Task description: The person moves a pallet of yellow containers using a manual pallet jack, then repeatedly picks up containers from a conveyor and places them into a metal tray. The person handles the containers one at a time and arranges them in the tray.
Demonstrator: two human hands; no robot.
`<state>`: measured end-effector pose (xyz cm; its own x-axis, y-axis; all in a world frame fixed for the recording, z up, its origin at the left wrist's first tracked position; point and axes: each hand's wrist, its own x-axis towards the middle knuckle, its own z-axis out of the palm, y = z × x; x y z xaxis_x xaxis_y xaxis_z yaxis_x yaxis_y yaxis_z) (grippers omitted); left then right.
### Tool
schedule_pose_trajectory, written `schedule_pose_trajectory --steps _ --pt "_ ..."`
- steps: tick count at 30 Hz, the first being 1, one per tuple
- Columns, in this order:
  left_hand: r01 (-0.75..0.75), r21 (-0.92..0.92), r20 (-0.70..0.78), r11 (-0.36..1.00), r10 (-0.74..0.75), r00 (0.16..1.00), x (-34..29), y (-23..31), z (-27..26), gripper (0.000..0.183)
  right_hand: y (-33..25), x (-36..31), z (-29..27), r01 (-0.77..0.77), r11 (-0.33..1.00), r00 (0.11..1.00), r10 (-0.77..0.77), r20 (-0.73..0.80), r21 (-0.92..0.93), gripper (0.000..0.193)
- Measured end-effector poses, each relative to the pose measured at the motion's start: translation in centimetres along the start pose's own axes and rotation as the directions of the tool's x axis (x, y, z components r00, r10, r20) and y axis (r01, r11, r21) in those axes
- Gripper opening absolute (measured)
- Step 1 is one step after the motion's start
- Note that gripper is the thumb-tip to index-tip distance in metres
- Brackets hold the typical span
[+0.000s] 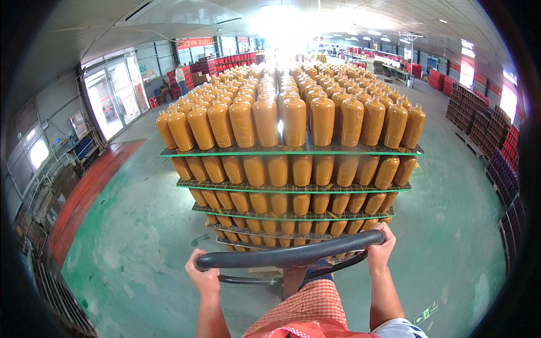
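Observation:
Both my hands grip the ends of a thick black handlebar (290,254) in front of my red checked apron. My left hand (200,271) is wrapped round its left end, my right hand (382,243) round its right end. A thinner black bar (242,280) curves beneath it. Just beyond stands a tall stack of glossy brown bottles (294,119), set upright in rows on several green-edged boards (293,151). The handlebar hides part of the lowest tiers and whatever carries the stack.
Green floor (141,248) surrounds the stack, with a red strip (84,197) at left. Glass doors (115,96) and a standing person (180,79) are at far left. Stacked dark crates (473,115) line the right side. Work tables (391,69) stand farther back.

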<state>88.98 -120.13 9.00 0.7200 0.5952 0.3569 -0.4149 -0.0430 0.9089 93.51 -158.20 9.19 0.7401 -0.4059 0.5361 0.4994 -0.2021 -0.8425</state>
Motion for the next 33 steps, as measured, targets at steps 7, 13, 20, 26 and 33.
schedule_pose_trajectory --steps 7,13,20,26,33 --pt "-0.013 -0.002 -0.003 1.0 0.013 1.0 0.2 0.4 -0.1 0.024 -1.0 -0.1 0.4 -0.06 0.996 0.998 0.061 -0.008 0.061 0.024" --pt "-0.018 -0.026 -0.003 0.999 0.018 1.0 0.2 0.5 -0.1 0.024 -0.5 -0.1 0.0 -0.064 0.997 0.998 0.064 -0.003 0.048 0.024" --pt "-0.013 -0.054 -0.046 0.998 0.01 0.999 0.1 0.8 -0.1 0.021 0.3 -0.2 -0.3 -0.014 1.0 1.0 0.014 0.004 -0.01 0.024" --pt "-0.031 -0.043 -0.055 0.999 0.028 0.998 0.1 1.1 0.0 0.02 0.3 -0.1 -0.1 -0.041 0.999 0.999 0.041 0.013 0.026 0.023" --pt "-0.063 -0.023 -0.054 0.998 0.062 0.997 0.3 1.6 0.2 0.019 -0.2 0.2 -0.1 0.009 1.0 1.0 -0.01 0.02 0.027 0.024"
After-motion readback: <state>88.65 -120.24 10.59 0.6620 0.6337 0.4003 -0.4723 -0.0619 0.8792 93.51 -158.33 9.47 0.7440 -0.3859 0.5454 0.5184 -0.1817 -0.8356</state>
